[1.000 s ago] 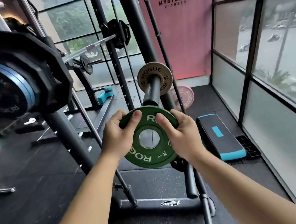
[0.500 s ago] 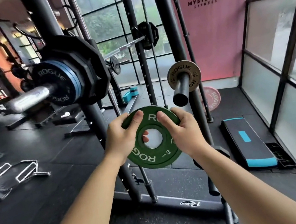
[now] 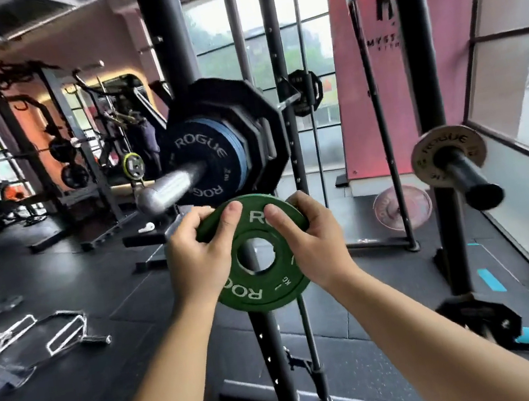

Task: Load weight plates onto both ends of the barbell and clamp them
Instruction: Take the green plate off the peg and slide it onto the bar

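Looks further left now than a moment ago, bringing the barbell end [image 3: 171, 189] big and close into the middle and leaving the storage peg [image 3: 470, 173] with its tan plate [image 3: 422, 154] far off to the right. Already carries big black plates [image 3: 241, 107], blue ones and a small black plate [image 3: 205, 164]. Shows no clamp on the shiny sleeve yet. Points, most likely, to the next step: sliding the green plate [image 3: 260, 292] onto that sleeve.

Holds the green plate just below the bar end, not touching it, with its flat face toward the camera. Grips it with the left hand [image 3: 196, 263] on one edge and the right hand [image 3: 315, 244] on the other. Presses both thumbs [image 3: 231, 219] on the front near the top and curls the other fingers round the back.
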